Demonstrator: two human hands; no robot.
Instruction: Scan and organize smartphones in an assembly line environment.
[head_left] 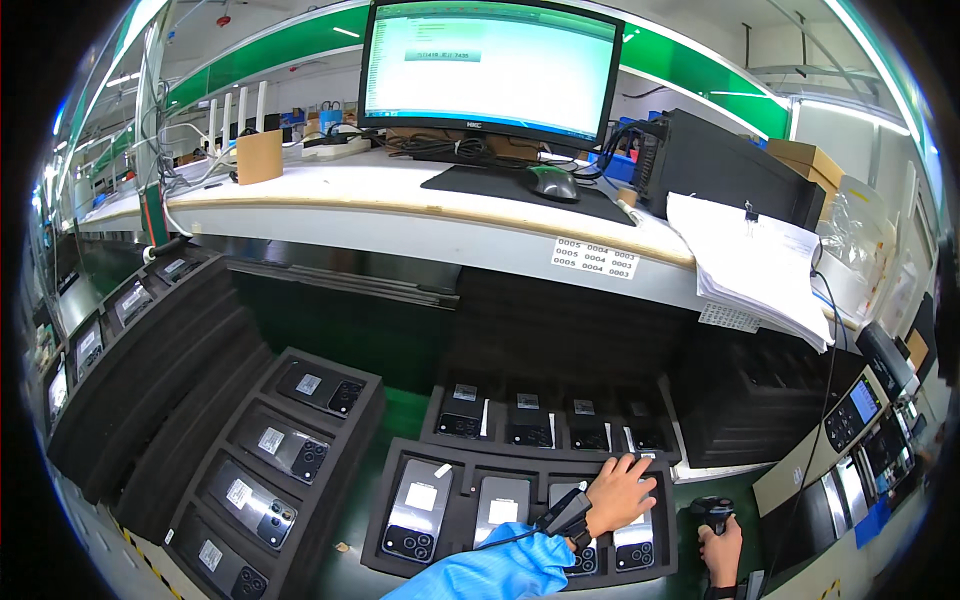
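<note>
My left hand [622, 493], in a blue sleeve [505, 570] with a black wrist strap [568, 512], reaches over the near black foam tray [462, 545]. Its fingers are spread above the tray's right-hand phones, partly hiding them; whether they touch one cannot be told. Smartphones with clustered camera lenses and white labels lie in the slots, such as the leftmost phone [418, 505]. My right hand [720, 550] is wrapped round a black handheld barcode scanner [713, 512], just right of the tray. Beyond lies another foam tray [450, 392] of phones with white strips beside them.
Foam trays [375, 395] of phones stand at the left, beside a tall stack [150, 400]. A shelf [330, 200] above carries a monitor [490, 65], mouse [553, 183] and clipped papers [750, 260] overhanging its edge. A label printer [850, 415] stands right, with a cable hanging near it.
</note>
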